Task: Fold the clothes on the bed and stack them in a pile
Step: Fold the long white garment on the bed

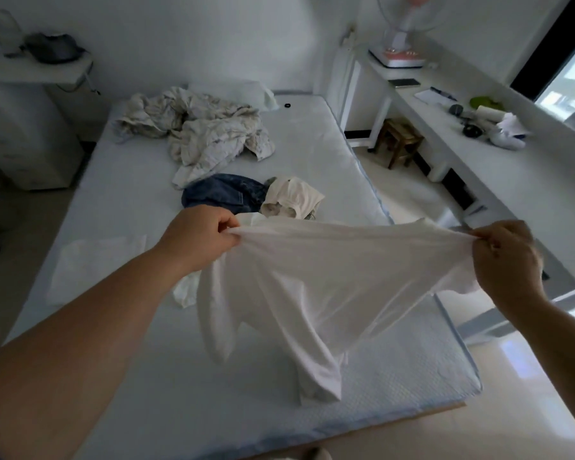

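Fingers of left hand (201, 235) and right hand (505, 257) curled, pinching opposite ends of white shirt's (312, 287) top edge. Both arms outstretched, shirt spread between, hanging onto bed (146, 376). Beyond: jeans (223, 194), crumpled cream garment (296, 195).

Desk fan (404, 34) on white counter (512, 167), right wall. Phone (404, 82), notepad (434, 95), green item (482, 101) also there. Wooden stool (399, 141) underneath; pillow (243, 91) at headboard end.

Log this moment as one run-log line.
left hand: pinches white cotton shirt | right hand: pinches shirt | shirt: spread above bed | folding: not begun
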